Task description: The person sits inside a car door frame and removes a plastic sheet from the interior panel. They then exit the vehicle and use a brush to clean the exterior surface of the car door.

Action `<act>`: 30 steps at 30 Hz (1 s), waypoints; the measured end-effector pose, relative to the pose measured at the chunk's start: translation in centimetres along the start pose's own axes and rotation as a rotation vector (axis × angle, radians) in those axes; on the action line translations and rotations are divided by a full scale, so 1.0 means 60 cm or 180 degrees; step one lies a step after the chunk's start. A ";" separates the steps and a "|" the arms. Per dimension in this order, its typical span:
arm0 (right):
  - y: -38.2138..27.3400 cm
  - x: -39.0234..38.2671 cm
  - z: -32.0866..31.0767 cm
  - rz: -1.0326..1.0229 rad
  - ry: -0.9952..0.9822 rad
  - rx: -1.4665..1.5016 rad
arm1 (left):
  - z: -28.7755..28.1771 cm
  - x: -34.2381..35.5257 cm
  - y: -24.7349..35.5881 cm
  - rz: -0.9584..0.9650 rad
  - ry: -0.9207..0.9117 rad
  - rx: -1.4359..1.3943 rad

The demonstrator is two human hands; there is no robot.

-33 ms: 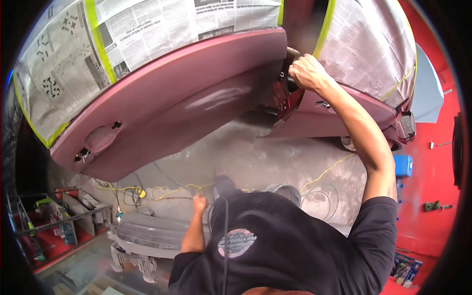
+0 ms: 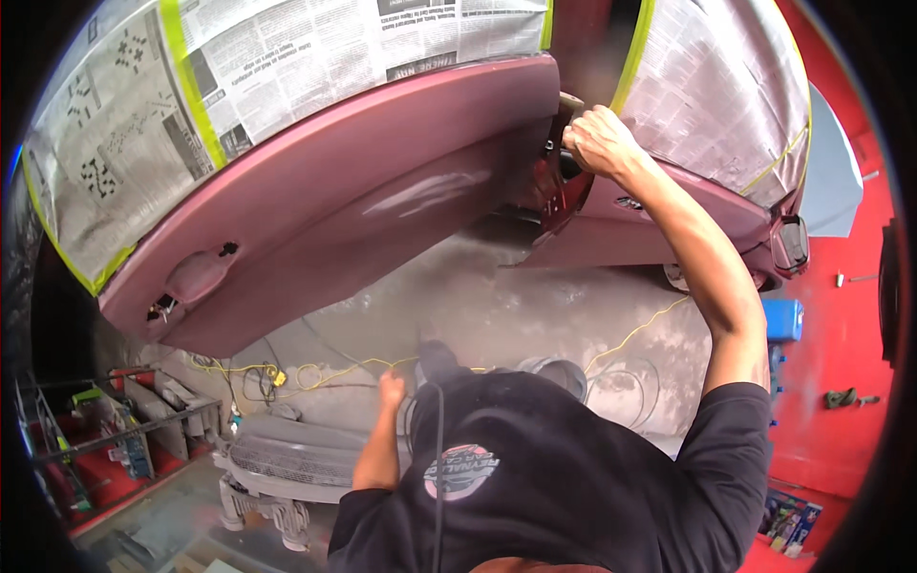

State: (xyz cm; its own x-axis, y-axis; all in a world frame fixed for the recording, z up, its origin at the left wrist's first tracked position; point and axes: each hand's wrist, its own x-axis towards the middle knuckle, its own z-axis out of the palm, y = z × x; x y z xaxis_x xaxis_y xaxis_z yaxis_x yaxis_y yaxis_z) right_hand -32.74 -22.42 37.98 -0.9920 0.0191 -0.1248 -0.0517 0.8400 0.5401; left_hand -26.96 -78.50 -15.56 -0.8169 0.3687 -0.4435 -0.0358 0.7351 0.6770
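My right hand (image 2: 600,139) is closed in a fist at the upper corner of the pinkish car door (image 2: 702,186) on the right. It is beside the gap between that door and the larger pinkish door (image 2: 334,191) on the left; what its fingers grip is hidden. A pale scuffed patch (image 2: 425,194) shows on the larger door. Newspaper (image 2: 296,67) edged with yellow-green tape (image 2: 194,86) covers its window area, and more masking paper (image 2: 712,91) covers the other window. Low by my side, my left hand (image 2: 391,388) looks closed. Anything inside it cannot be made out.
A dusty grey car part with a mesh grille (image 2: 287,454) lies at the lower left, near a rack (image 2: 124,430) of tools. A yellow cord (image 2: 320,368) runs over the grey floor. A blue container (image 2: 783,321) stands against red at the right. A mirror (image 2: 791,243) juts out.
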 end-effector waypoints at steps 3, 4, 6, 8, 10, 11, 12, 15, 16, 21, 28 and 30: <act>-0.002 -0.017 0.030 0.0155 0.0086 -0.0049 | -0.052 0.058 0.227 0.0616 -0.0331 -0.0238; -0.006 -0.030 0.039 0.0169 0.0164 -0.0049 | -0.079 0.066 0.336 0.0925 -0.0464 -0.0449; -0.021 -0.049 0.034 0.0131 0.0388 -0.0101 | -0.109 0.107 0.492 0.1592 -0.0652 -0.0571; -0.047 -0.035 -0.009 0.0221 -0.0123 0.0186 | -0.143 0.141 0.619 0.2298 -0.0466 -0.0649; -0.074 -0.038 -0.049 0.0004 -0.0797 -0.0127 | -0.159 0.157 0.740 0.2688 -0.0502 -0.0848; -0.094 -0.052 -0.056 0.0071 -0.0806 -0.0291 | -0.181 0.139 0.813 0.2676 -0.0727 -0.1097; -0.113 -0.063 -0.062 0.0130 -0.0784 -0.0458 | -0.205 0.121 0.874 0.2831 -0.0797 -0.1134; -0.140 -0.102 -0.108 0.0240 -0.1147 -0.0735 | -0.253 0.075 1.036 0.3693 -0.1090 -0.1650; -0.150 -0.123 -0.112 0.0332 -0.1069 -0.0826 | -0.266 0.053 1.086 0.3815 -0.1255 -0.1622; -0.238 -0.117 0.005 0.1419 0.0704 0.1694 | -0.245 -0.007 1.214 0.4179 -0.2620 -0.1832; -0.215 0.099 0.251 0.3858 0.2672 0.4226 | -0.209 -0.044 1.208 0.4845 -0.2715 -0.1841; -0.160 0.141 0.303 0.4691 0.3043 0.4310 | -0.203 -0.038 1.204 0.5387 -0.2370 -0.1532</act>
State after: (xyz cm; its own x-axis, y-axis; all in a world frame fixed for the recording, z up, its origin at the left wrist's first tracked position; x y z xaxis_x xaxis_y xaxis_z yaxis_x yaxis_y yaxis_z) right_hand -38.53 -20.48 16.62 -0.0087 0.9656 0.2599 0.2322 0.2547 -0.9387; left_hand -34.70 -33.16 41.49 0.2087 0.6581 0.7234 0.1783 -0.7529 0.6335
